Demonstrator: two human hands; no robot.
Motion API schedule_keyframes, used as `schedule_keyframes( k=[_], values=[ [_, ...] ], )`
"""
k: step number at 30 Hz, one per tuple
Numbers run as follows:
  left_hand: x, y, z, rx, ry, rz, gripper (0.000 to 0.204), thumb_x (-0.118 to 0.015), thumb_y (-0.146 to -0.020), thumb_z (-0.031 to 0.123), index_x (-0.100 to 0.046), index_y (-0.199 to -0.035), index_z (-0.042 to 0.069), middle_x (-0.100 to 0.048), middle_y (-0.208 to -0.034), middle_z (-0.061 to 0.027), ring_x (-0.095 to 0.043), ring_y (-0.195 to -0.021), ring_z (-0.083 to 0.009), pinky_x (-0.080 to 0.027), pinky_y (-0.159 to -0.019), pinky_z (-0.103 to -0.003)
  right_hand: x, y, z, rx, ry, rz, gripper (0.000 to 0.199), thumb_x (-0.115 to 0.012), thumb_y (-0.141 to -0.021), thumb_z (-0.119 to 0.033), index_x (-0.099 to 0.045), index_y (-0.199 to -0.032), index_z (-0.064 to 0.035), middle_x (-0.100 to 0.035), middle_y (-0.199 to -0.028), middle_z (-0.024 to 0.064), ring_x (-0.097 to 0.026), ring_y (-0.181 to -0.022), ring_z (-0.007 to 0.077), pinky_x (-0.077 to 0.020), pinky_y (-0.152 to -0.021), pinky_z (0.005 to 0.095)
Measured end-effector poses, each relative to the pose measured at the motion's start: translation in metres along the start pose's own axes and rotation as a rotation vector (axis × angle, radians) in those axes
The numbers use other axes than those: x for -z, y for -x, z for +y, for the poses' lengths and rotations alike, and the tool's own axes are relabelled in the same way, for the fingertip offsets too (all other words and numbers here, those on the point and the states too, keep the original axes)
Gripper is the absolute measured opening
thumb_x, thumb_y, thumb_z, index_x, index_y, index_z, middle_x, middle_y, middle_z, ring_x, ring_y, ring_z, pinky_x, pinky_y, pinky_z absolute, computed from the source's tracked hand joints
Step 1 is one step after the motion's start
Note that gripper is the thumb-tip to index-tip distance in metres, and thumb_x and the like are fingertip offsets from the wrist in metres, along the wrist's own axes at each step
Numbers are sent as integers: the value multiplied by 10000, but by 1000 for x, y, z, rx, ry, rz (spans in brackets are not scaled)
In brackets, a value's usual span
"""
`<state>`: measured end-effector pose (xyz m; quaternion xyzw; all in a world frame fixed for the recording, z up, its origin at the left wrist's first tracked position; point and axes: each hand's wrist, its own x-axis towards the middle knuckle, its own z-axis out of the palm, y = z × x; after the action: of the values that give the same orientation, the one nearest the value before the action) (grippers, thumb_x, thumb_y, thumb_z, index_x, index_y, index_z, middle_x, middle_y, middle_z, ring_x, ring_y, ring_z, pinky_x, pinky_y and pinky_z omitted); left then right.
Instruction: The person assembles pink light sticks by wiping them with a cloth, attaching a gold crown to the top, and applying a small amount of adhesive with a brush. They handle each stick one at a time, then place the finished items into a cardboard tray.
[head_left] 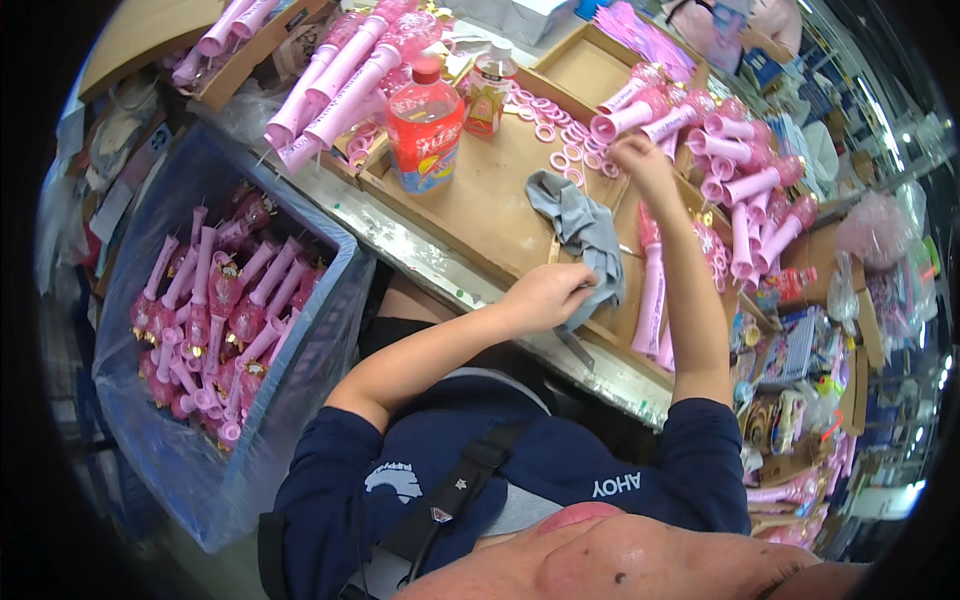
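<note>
My left hand [545, 298] is closed at the near edge of the worktable, with its fingertips against a crumpled grey cloth [578, 230]. Whether it pinches the cloth or something small is hidden. Farther right, my right hand [642, 162] reaches over the table with its fingers bent together, beside scattered pink rings [567, 150]; what it pinches, if anything, does not show. Close to its far side lie pink toy wands [625, 120] with glittery heads. Another pink wand [650, 285] lies between my two forearms.
A blue plastic-lined bin [345, 240] at left holds many pink wands. On the cardboard-lined table [480, 215] stand a red drink bottle [425, 130] and a smaller bottle [490, 90]. More wands [345, 90] are heaped behind, and cartons [840, 310] stand at right.
</note>
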<state>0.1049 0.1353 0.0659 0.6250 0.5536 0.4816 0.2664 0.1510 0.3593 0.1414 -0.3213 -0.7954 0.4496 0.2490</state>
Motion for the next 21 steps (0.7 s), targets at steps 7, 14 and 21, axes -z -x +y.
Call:
schedule_keyframes(
  k=[7,14,21],
  values=[
    [-41,-2,24,-163,168,-138,205,-555,-897,89,-571,-1090,20,-602,-1017,-173,-585,-956,-367,-482,-821,-418,-32,40,9,122,1101,-274,441,-557,-855,-441,-670,-1029,-51,-685,-948,171,-656,-882,345,-502,-808,443],
    [-23,25,-1,-126,71,-96,262,-560,-898,91,-595,-1150,32,-606,-1048,-164,-594,-990,-325,-479,-869,-379,-5,-16,31,73,567,98,334,-499,-925,-281,-658,-1049,-14,-701,-904,111,-652,-819,205,-491,-734,345],
    [-25,-32,-6,56,172,3,302,-579,-898,153,-600,-1152,-8,-565,-1159,-159,-568,-1068,-221,-445,-941,-323,81,-44,-68,-31,-227,238,168,-515,-925,-170,-624,-942,-44,-622,-790,16,-576,-649,137,-479,-611,290]
  ],
)
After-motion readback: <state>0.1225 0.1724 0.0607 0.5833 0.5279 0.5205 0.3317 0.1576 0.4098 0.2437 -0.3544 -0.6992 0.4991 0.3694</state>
